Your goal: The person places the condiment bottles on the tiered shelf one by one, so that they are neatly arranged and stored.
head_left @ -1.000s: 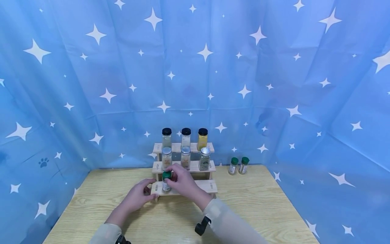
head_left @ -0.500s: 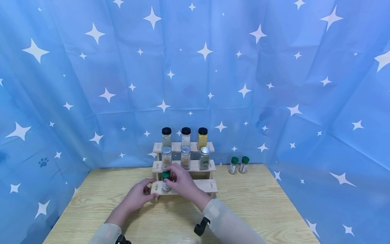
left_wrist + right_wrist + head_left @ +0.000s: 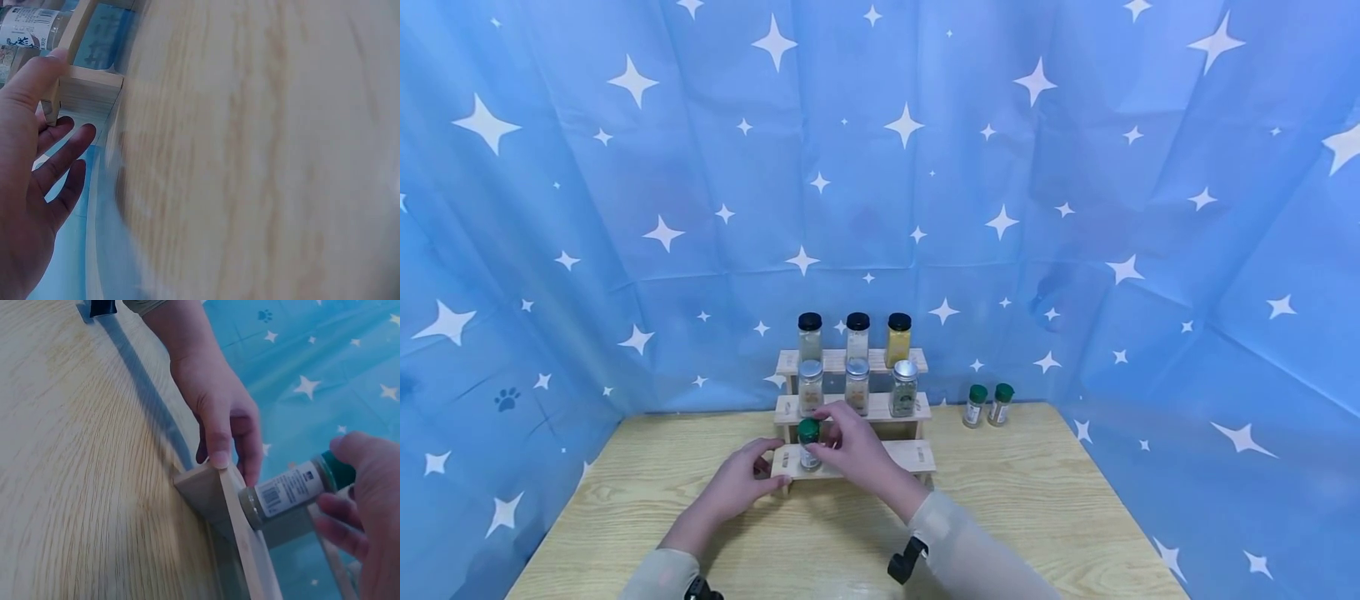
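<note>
A three-tier wooden spice rack (image 3: 910,454) stands on the table. My left hand (image 3: 741,479) holds the left end of its lowest tier, thumb (image 3: 37,75) on the front edge and fingers curled behind. A spice jar with a green cap (image 3: 809,446) stands upright at the left of that tier, its label showing in the right wrist view. My right hand (image 3: 857,446) is around the jar's cap from the right, its fingers loosened and spread beside the cap. Whether a fingertip still touches the cap is hard to see.
Silver-lidded jars (image 3: 857,390) line the middle tier and black-lidded jars (image 3: 858,337) the top tier. Two more green-capped jars (image 3: 974,407) stand on the table (image 3: 1015,500) right of the rack. A blue star-patterned curtain (image 3: 880,208) hangs behind.
The right hand's fingers have loosened and shifted slightly right, so more of the green cap shows. The jar stays where it was, and the left hand has not moved.
</note>
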The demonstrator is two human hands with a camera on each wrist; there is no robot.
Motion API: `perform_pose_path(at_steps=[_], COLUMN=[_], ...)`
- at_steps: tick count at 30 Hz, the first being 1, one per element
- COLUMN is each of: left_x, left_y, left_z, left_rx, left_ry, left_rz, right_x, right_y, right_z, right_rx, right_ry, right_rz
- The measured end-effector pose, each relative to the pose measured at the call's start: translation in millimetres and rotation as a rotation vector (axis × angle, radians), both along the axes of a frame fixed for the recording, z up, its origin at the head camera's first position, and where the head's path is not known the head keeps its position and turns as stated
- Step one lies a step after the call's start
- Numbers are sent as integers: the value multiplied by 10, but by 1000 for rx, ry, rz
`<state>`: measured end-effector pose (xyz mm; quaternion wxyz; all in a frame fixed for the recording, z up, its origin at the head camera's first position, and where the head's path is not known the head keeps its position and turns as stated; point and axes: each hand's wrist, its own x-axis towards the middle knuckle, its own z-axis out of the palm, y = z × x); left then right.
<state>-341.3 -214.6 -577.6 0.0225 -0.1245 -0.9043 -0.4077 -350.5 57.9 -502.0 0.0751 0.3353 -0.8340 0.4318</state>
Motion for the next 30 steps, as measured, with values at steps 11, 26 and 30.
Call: perform_pose_path(at_steps=[11,26,30], left_x=[-14,-18,-9], left_y=[2,13,15], left_z=[-7,-40,-39], left_rx=[-9,-2,3], left_ry=[-3,-9,-13], left_rz=[22,22,26], right_x=[77,-32,-122], right_y=[509,1513,1770], right_z=[-31,-148,-132], right_rx=[34,-75,-118], right_ry=[-71,-84,-80], right_rz=[-96,-290,-381])
